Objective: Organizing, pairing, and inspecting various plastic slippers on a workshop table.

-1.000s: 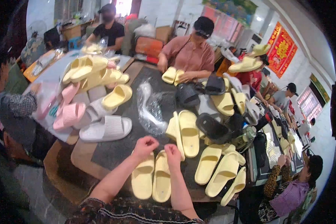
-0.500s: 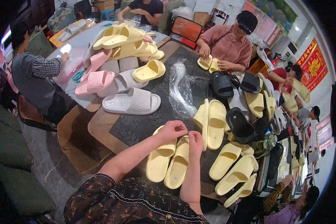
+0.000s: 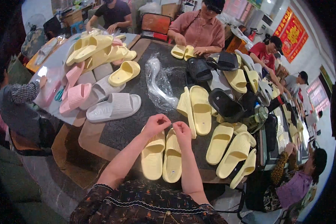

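Observation:
Two pale yellow slippers lie side by side in front of me, toes pointing away: the left slipper (image 3: pixel 152 160) and the right slipper (image 3: pixel 172 164). Over the left one's strap, my left hand (image 3: pixel 156 125) is closed in a pinch. Close beside it, above the right one's strap, my right hand (image 3: pixel 182 133) is pinched too, the fingertips of both nearly meeting. Whatever they hold is too small to make out. Just beyond my right hand, another yellow pair (image 3: pixel 200 114) has one slipper leaning on its side.
A clear plastic bag (image 3: pixel 156 84) lies on the dark mat (image 3: pixel 115 130). Grey slippers (image 3: pixel 115 107), pink slippers (image 3: pixel 75 98) and yellow ones pile up at left. Black slippers (image 3: pixel 226 104) and more yellow slippers (image 3: pixel 235 155) crowd the right. Across the table a person (image 3: pixel 199 31) handles yellow slippers.
The view has turned a little to the right, so the scene shifts left. My hands stay pinched close together over the same pair of slippers.

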`<state>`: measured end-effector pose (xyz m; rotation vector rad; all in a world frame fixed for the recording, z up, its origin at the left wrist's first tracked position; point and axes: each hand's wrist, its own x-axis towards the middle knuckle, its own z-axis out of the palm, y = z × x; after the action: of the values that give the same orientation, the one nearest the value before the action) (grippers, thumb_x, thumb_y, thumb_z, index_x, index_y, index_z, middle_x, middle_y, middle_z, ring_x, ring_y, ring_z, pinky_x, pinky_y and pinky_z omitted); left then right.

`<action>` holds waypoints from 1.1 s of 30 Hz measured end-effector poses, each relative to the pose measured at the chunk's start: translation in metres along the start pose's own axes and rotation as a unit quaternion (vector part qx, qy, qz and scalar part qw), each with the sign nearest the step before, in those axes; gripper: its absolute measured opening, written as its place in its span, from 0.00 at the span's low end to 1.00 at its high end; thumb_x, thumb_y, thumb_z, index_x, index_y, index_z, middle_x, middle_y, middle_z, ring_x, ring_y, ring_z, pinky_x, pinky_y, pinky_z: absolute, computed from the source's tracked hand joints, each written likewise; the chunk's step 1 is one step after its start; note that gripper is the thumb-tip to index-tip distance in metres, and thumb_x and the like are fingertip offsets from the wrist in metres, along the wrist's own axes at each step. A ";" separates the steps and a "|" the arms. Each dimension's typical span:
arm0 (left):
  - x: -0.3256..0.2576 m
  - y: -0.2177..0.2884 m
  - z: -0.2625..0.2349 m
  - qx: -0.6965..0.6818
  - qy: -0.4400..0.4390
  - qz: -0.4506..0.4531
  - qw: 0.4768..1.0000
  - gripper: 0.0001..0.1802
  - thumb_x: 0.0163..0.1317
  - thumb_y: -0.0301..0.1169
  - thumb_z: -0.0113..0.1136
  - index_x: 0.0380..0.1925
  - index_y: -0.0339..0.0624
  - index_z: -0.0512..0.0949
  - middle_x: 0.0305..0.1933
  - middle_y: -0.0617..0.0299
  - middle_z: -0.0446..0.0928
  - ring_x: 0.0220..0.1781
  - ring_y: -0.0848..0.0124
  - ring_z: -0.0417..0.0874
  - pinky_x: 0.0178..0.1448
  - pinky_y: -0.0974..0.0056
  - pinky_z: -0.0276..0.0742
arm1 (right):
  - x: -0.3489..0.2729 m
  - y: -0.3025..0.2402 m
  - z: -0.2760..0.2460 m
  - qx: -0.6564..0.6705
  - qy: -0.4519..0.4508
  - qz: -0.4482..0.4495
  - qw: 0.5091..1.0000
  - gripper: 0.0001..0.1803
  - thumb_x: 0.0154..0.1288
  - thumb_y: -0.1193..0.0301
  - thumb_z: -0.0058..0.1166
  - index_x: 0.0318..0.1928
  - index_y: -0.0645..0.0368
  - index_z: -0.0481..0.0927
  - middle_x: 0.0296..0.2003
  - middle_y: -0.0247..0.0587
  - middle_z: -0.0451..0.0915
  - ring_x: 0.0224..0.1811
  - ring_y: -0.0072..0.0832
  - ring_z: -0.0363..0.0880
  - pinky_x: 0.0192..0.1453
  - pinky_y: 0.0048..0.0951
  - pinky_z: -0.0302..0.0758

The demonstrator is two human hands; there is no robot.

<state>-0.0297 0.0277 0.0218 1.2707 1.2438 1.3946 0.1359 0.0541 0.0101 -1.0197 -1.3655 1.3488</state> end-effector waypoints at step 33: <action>0.001 -0.004 -0.003 -0.012 0.030 -0.033 0.999 0.05 0.56 0.27 0.65 0.32 0.39 0.81 0.28 0.69 0.79 0.30 0.83 0.76 0.36 0.74 0.73 | 0.003 0.005 -0.001 0.034 -0.001 0.007 0.999 0.06 0.66 0.71 0.56 0.39 0.61 0.78 0.29 0.25 0.77 0.31 0.10 0.72 0.37 0.14 0.70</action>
<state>-0.0332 0.0292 0.0177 1.1691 1.2930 1.4052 0.1362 0.0573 0.0053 -0.9830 -1.3079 1.3975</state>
